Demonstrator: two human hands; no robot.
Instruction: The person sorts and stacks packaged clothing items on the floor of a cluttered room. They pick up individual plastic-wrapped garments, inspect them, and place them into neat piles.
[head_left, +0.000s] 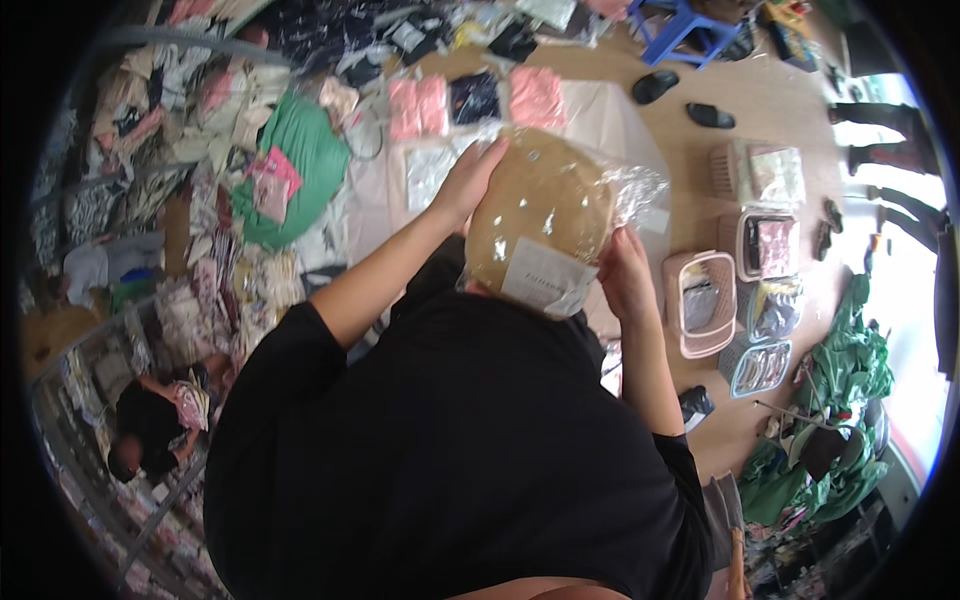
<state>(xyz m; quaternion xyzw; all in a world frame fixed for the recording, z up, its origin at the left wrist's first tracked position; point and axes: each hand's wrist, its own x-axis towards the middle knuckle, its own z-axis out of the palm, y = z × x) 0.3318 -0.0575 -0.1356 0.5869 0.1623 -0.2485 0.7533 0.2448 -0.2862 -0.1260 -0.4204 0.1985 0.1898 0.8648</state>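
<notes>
Packet of tan contents in clear plastic is held up at upper centre of the frame, its long axis running roughly up and down, the upper end leaning slightly right. A white label is carried near its lower end; loose plastic juts toward the upper right. Its upper left edge is gripped by the left hand, its right edge by the right hand. Beyond, pink packets are laid on a pale tabletop.
</notes>
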